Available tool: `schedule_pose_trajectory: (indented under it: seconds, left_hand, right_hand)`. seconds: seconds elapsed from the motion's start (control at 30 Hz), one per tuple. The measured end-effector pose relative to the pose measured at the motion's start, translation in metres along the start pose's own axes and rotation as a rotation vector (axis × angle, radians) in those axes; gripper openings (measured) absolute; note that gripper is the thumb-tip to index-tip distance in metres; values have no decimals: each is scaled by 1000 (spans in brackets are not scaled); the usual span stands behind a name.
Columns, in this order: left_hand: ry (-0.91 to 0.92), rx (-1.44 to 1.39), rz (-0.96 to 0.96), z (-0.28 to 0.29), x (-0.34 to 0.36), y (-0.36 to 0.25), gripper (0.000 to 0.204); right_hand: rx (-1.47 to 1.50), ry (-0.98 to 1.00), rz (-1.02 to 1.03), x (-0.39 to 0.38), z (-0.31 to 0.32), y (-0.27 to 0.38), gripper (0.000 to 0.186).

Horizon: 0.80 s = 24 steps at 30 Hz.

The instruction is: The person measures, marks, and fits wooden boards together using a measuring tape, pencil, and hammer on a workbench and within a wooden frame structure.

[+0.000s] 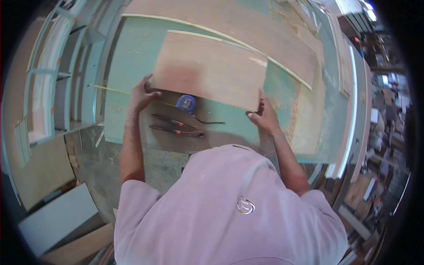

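the wooden board [212,70] is between the two hands, over the tabletop [130,57]; if its far edge touches there, i cannot tell. the left hand [142,95] grips its near left corner, and the right hand [266,116] grips its near right corner. it is better to hold both corners level, well above the blue tape measure [186,104] and the pliers [179,132] toward the tabletop's near edge.

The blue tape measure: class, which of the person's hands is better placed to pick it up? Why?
Probably the left hand: at the left end of the wooden board, it is nearer the tape measure than the right hand is. Both hands hold the board.
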<state>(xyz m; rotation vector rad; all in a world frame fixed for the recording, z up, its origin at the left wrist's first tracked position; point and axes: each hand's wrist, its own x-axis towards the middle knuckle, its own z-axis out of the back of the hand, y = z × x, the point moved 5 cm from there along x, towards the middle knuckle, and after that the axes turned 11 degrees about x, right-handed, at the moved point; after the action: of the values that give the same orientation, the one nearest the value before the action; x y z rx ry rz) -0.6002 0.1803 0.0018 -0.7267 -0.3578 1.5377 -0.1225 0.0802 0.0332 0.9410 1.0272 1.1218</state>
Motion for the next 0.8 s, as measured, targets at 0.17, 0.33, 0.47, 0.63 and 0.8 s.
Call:
schedule_pose_trajectory:
  seconds: [0.17, 0.33, 0.47, 0.63, 0.8]
  left_hand:
    - [-61, 277, -107, 6, 0, -36, 79]
    - [-12, 406, -88, 10, 6, -46, 68]
    - [11, 465, -89, 9, 6, -51, 69]
    - [39, 475, -97, 8, 7, -53, 71]
    - [15, 433, -130, 5, 8, -49, 66]
  right_hand:
    - [-604, 134, 259, -8, 5, 9, 67]
    - [-638, 118, 391, -13, 3, 0, 61]
    - [-723, 51, 460, -23, -3, -2, 53]
    - [-737, -16, 516, -28, -5, -4, 50]
    - [-695, -35, 483, -27, -3, -4, 46]
